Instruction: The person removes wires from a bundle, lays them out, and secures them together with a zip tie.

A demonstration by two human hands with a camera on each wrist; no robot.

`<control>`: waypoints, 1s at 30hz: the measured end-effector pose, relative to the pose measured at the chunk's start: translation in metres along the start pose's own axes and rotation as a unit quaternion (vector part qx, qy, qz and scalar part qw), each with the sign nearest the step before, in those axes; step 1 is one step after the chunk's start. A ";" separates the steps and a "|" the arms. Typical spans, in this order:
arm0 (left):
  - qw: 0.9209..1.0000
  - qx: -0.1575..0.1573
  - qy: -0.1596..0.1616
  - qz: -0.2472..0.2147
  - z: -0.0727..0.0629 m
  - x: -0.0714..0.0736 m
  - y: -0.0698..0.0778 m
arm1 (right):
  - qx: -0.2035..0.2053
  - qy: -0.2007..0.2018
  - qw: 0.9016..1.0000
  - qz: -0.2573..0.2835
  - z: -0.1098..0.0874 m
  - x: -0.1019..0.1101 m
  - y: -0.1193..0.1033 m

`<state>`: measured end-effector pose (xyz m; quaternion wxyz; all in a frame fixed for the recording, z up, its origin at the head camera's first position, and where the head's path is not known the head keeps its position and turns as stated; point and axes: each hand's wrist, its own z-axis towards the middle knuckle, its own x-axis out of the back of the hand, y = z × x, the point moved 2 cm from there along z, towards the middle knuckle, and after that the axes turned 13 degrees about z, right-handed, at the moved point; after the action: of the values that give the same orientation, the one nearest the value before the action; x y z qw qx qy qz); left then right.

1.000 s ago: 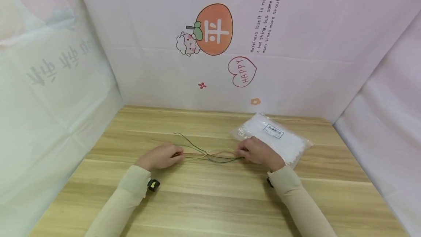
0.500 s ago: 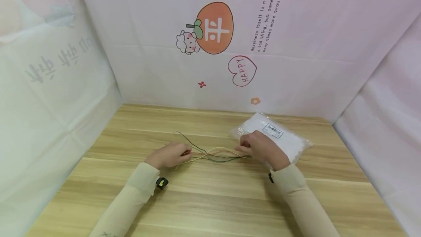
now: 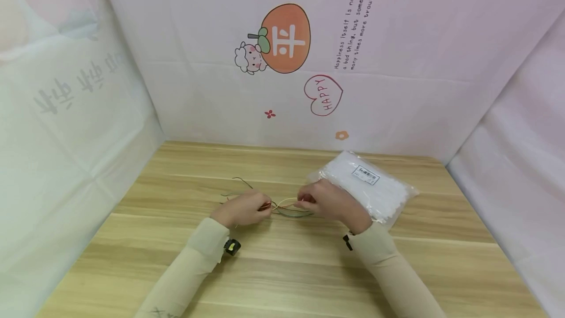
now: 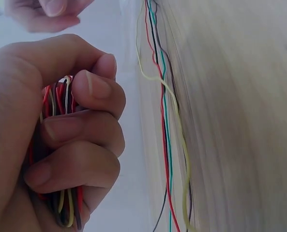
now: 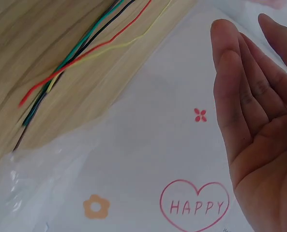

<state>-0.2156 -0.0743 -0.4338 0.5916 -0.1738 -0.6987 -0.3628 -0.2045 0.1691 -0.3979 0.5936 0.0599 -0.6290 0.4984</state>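
The left hand (image 3: 244, 208) curls round a looped bundle of wires (image 4: 60, 99), red, black and yellow among them; the right hand (image 3: 328, 200), fingers nearly straight and thumb apart, holds nothing visible. Judging by this, one bunch is gathered and the other is not: the loose wires (image 4: 163, 125) lie on the worktop (image 3: 282, 274), beneath and between the hands (no fastening shows on them). They look thin and slightly wavy, red, green and dark, with yellow bowing across. Beyond the right hand lies a clear plastic bag (image 3: 384, 193) with white contents.
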 end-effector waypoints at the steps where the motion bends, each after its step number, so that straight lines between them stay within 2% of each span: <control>1: 1.000 0.000 0.001 0.002 0.001 0.000 0.002 | 0.004 -0.003 1.000 0.000 0.002 -0.002 -0.002; 6: 1.000 0.012 -0.008 -0.007 0.007 -0.003 0.007 | 0.043 0.007 0.999 -0.014 0.008 -0.009 -0.015; 11: 1.000 0.006 -0.007 -0.015 0.012 -0.004 0.012 | 0.077 0.025 0.996 -0.032 0.013 -0.015 -0.025; 18: 0.999 0.011 -0.012 -0.043 0.015 -0.005 0.016 | 0.082 0.034 0.995 -0.035 0.018 -0.023 -0.029; 30: 0.998 -0.001 -0.004 -0.059 0.019 -0.005 0.016 | 0.078 0.057 0.994 -0.047 0.022 -0.030 -0.030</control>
<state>-0.2172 -0.0488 -0.4349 0.5663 -0.1338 -0.7096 -0.3973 -0.1904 0.1234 -0.4009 0.6448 0.1068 -0.5494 0.5206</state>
